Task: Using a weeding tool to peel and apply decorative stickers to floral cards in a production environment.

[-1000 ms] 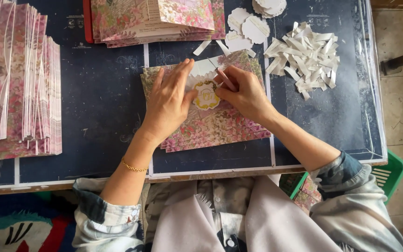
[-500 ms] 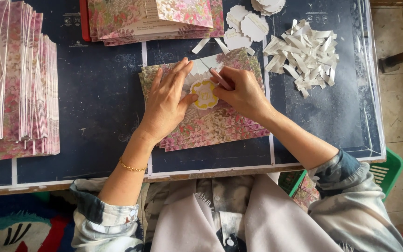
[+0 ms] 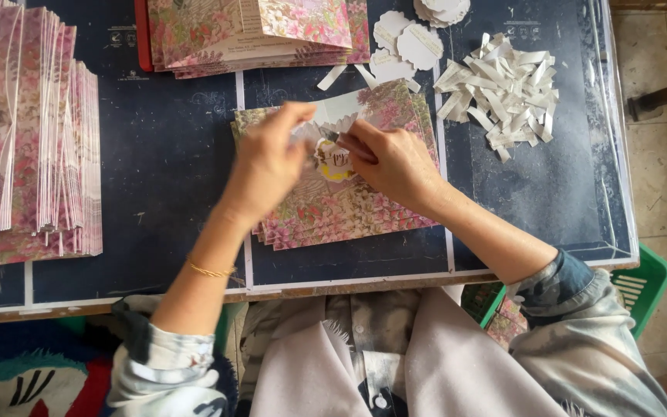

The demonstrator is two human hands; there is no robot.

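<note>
- Since the earlier frame the left hand [image 3: 268, 166] has lifted off the paper and blurs with motion — its fingers now curl near the pale upper flap instead of lying flat; the right hand [image 3: 391, 162] has barely shifted.
- Far left, a tall row of upright floral envelopes [image 3: 28, 139] stands on edge on the dark blue table [image 3: 164, 177], well apart from both hands.
- Left hand: half open, thumb and forefinger raised toward the white scalloped flap [image 3: 333, 108]; whether it pinches anything I cannot tell, the blur hides it. A thin gold bracelet [image 3: 210, 270] sits on that wrist.
- Between the hands lies the round yellow-and-white sticker [image 3: 333, 158], on the top piece of the floral envelope stack [image 3: 349, 208]. It sits just right of the left fingers and touches the right fingertips — the right hand is the nearer one.
- Right hand: fingers drawn together, tips pressing on or gripping the sticker's edge; the stack's long axis runs left to right under both hands.
- Beyond, a second floral pile [image 3: 256, 31] and loose scalloped seals [image 3: 407, 42] lie at the far edge.
- Farther right, a heap of white paper strips [image 3: 503, 89]; nothing stands between hands and sticker.
</note>
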